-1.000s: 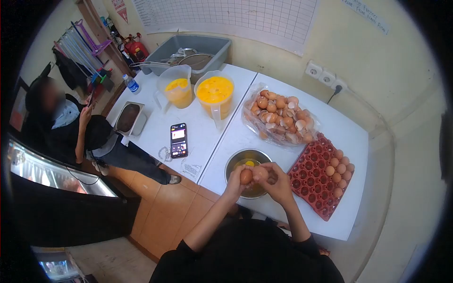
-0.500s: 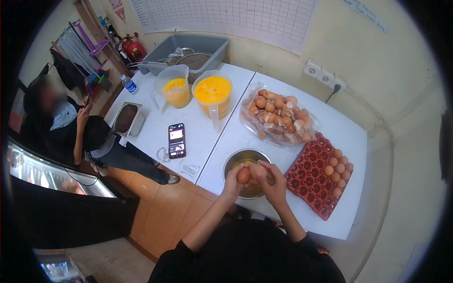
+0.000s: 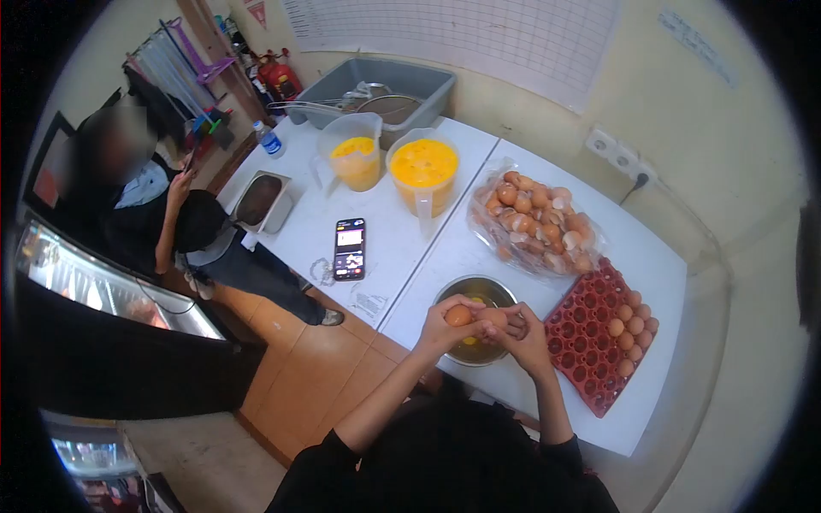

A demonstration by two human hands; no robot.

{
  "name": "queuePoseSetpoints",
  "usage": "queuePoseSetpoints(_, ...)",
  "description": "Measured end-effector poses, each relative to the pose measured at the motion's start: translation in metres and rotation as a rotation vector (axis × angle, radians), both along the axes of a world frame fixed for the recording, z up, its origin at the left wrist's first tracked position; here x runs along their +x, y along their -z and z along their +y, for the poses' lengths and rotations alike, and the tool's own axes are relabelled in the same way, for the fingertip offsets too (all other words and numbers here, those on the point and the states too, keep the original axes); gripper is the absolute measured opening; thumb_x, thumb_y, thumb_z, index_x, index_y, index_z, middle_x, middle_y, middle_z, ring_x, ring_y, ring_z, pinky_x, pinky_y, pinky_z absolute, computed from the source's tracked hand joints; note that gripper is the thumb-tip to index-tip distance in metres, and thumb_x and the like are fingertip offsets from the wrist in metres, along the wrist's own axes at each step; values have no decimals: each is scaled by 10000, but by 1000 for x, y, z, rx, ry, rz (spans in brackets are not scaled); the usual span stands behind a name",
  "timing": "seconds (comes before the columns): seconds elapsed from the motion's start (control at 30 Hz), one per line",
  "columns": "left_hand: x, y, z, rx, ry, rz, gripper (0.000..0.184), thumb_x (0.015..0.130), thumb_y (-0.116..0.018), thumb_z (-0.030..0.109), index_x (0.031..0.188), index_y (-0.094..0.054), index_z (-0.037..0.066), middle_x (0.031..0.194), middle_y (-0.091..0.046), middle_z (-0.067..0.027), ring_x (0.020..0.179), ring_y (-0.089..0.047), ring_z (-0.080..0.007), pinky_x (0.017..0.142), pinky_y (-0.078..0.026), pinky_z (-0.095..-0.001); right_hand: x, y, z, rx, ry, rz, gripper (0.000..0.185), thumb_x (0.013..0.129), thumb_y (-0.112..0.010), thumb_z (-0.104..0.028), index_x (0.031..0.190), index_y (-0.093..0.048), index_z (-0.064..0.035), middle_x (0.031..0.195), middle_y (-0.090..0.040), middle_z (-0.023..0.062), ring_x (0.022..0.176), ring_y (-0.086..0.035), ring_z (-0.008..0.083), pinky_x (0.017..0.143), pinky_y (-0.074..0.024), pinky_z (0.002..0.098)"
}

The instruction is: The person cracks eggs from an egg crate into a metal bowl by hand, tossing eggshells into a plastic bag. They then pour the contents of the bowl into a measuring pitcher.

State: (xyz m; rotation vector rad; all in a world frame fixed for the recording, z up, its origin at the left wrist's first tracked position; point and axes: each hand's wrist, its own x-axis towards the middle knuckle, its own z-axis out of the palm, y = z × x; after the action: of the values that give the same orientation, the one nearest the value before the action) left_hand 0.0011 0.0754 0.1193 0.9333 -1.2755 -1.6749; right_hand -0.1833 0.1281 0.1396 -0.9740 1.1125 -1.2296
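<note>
Over a round metal bowl (image 3: 479, 356) my left hand (image 3: 440, 328) is closed around a brown egg (image 3: 458, 316). My right hand (image 3: 523, 339) has its fingers wrapped on another brown egg or shell (image 3: 491, 319), held close beside the first. Whether that one is whole or cracked is hard to tell. Yolk and clear egg white lie in the bowl beneath both hands. To the right of the bowl is a red egg tray (image 3: 590, 342) with several brown eggs (image 3: 634, 326) at its right side. Behind the bowl rests a plastic bag of eggshells (image 3: 539, 221).
Two jugs hold yellow egg liquid, a left jug (image 3: 354, 162) and a right jug (image 3: 423, 175). Near them are a grey tub (image 3: 440, 90), a phone (image 3: 350, 250), a metal container (image 3: 263, 203) and a bottle (image 3: 268, 139). A person (image 3: 145, 188) sits at the left.
The view has shifted, so the table and its objects appear further right. The two hands are still together over the bowl, and more yolk shows beneath them than half a second ago.
</note>
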Motion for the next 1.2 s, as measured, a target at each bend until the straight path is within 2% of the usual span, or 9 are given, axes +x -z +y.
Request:
queuePoseSetpoints(0.03, 0, -1, -1, 10, 15, -35, 320, 777, -835, 117, 1034, -676, 12, 1065, -657, -69, 1004, -603, -130, 909, -479, -274, -5, 0, 0, 32, -47, 24, 357, 856, -770, -106, 1088, -521, 4, 974, -687, 141, 872, -697, 160, 720, -579, 250)
queuePoseSetpoints(0.1, 1, 0, 1, 10, 7, -77, 319, 776, -840, 131, 1022, -676, 13, 1038, -658, -60, 983, -599, -123, 896, -480, -270, -5, -1, 0, 44, -51, 35, 361, 848, -780, -114, 1089, -544, 13, 972, -694, 144, 848, -699, 154, 734, -570, 244)
queuePoseSetpoints(0.27, 8, -5, 1, -62, 60, -43, 329, 761, -853, 133, 1014, -673, 24, 1019, -651, -48, 963, -596, -116, 874, -482, -264, -11, 10, 0, 47, -4, 252, 339, 820, -814, -180, 1036, -658, 29, 858, -710, 67, 752, -657, 76, 672, -522, 200)
queuePoseSetpoints(0.3, 8, -3, 1, -60, 57, -44, 329, 761, -853, 133, 1014, -673, 24, 1019, -651, -48, 963, -596, -116, 874, -482, -264, -10, 5, 0, 48, -7, 252, 339, 820, -814, -180, 1036, -658, 29, 858, -710, 67, 752, -657, 76, 672, -522, 200)
queuePoseSetpoints(0.37, 6, 3, 1, -77, 55, -65, 328, 751, -859, 130, 992, -664, 25, 1009, -648, -44, 959, -593, -110, 868, -478, -261, -7, -10, 0, -30, 1, 492, 338, 803, -827, -210, 1011, -700, 25, 810, -713, 47, 701, -631, 55, 640, -507, 198)
queuePoseSetpoints(0.47, 1, 5, 6, -85, 2, -88, 305, 750, -850, 110, 967, -653, 25, 994, -642, -35, 947, -587, -105, 860, -472, -257, -7, -16, 1, -32, -9, 579, 336, 787, -835, -209, 995, -713, 25, 782, -717, 51, 672, -637, 61, 632, -519, 212)
queuePoseSetpoints(0.87, -15, 13, 13, -214, -124, -196, 314, 701, -827, 94, 948, -644, 26, 944, -644, -45, 898, -598, -116, 828, -491, -268, -6, -4, 0, -112, 63, 684, 355, 711, -826, -162, 979, -707, 39, 734, -714, 96, 632, -668, 98, 617, -551, 244)
queuePoseSetpoints(1.07, -14, 11, 11, -262, -156, -252, 326, 689, -830, 100, 946, -643, 27, 938, -648, -54, 896, -602, -118, 831, -495, -276, -3, 5, -3, -198, 116, 683, 368, 721, -821, -167, 993, -705, 52, 737, -717, 108, 650, -687, 114, 634, -563, 251)
queuePoseSetpoints(1.2, -13, 12, 9, -266, -166, -282, 324, 687, -833, 110, 936, -644, 24, 924, -649, -54, 896, -601, -119, 824, -494, -276, -3, 4, -5, -147, 106, 675, 381, 724, -820, -166, 1010, -704, 57, 752, -720, 113, 652, -688, 118, 631, -563, 251)
